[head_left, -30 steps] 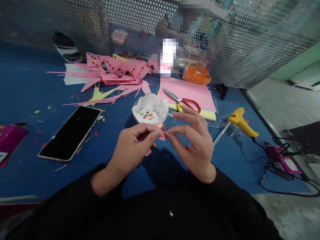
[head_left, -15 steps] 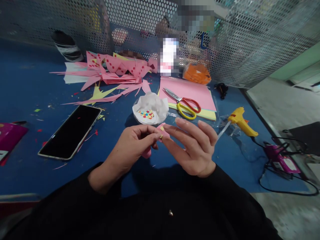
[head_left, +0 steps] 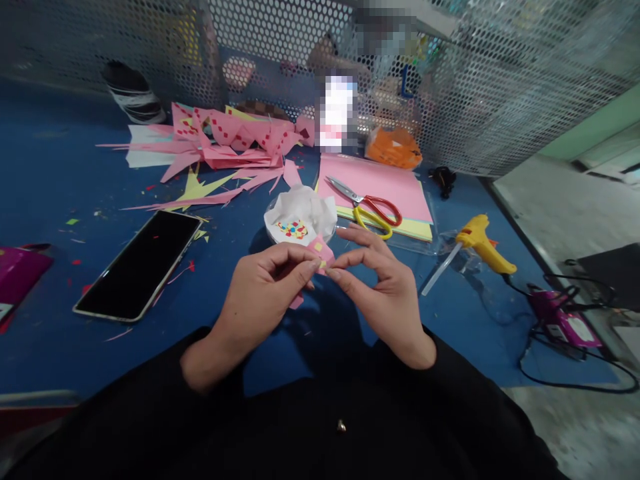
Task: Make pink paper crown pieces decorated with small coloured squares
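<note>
A small pink paper piece [head_left: 324, 250] with pale yellow squares on it is pinched between the thumb and fingers of my left hand [head_left: 260, 290]. More pink paper shows below those fingers. My right hand [head_left: 383, 290] has its thumb and index finger closed at the paper's right edge, its other fingers curved above. Just beyond my hands stands a bowl [head_left: 320, 203] lined with white tissue, holding tiny coloured paper bits [head_left: 293, 229]. Scissors [head_left: 363, 200] with one red and one yellow handle lie on a stack of coloured paper [head_left: 400, 177].
A black phone [head_left: 140, 263] lies at the left, near cut pink paper strips [head_left: 240, 143]. At the right are a yellow glue gun [head_left: 480, 243] and cables. Orange material [head_left: 394, 148] sits behind the paper stack. A perforated metal panel [head_left: 280, 30] borders the blue table [head_left: 210, 333].
My right hand has turned, its thumb and index finger now together at the paper, and its palm has shifted slightly left. More of the pink piece now shows above my fingertips.
</note>
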`<state>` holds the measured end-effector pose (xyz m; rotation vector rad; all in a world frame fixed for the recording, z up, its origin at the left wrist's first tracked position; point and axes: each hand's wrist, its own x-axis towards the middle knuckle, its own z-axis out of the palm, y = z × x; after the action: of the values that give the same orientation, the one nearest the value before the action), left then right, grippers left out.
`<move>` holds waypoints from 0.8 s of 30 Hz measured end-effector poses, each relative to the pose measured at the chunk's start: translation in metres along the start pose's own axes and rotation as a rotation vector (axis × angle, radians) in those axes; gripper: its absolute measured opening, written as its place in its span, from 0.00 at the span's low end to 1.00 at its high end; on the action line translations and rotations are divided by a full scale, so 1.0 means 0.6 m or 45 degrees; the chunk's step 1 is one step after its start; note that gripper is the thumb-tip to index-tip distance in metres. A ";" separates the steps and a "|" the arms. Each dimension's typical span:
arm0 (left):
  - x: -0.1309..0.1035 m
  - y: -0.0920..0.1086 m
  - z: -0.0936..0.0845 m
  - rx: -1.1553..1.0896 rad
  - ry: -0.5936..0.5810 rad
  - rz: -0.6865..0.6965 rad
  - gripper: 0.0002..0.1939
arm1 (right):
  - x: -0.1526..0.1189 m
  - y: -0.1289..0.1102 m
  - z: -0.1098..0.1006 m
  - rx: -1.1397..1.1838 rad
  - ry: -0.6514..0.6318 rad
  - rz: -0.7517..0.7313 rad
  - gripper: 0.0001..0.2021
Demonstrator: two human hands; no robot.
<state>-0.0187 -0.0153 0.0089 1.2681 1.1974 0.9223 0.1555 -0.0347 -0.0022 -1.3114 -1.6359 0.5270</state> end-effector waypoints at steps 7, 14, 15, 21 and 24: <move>0.001 -0.007 0.002 0.032 0.001 0.067 0.10 | -0.001 -0.005 0.013 0.146 0.017 0.160 0.02; 0.001 -0.008 0.004 0.004 -0.022 0.084 0.09 | 0.000 -0.005 0.012 0.304 -0.021 0.230 0.05; 0.001 -0.008 0.004 -0.011 -0.029 0.078 0.09 | 0.001 -0.005 0.011 0.310 -0.031 0.224 0.05; 0.001 -0.008 0.004 -0.051 -0.041 0.038 0.08 | 0.005 -0.002 0.004 0.307 -0.083 0.197 0.05; 0.001 -0.006 0.005 -0.055 -0.031 0.009 0.08 | 0.007 -0.001 0.001 0.278 -0.105 0.192 0.05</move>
<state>-0.0161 -0.0156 0.0048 1.2467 1.1491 0.9311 0.1549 -0.0308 -0.0002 -1.2691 -1.5051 0.8367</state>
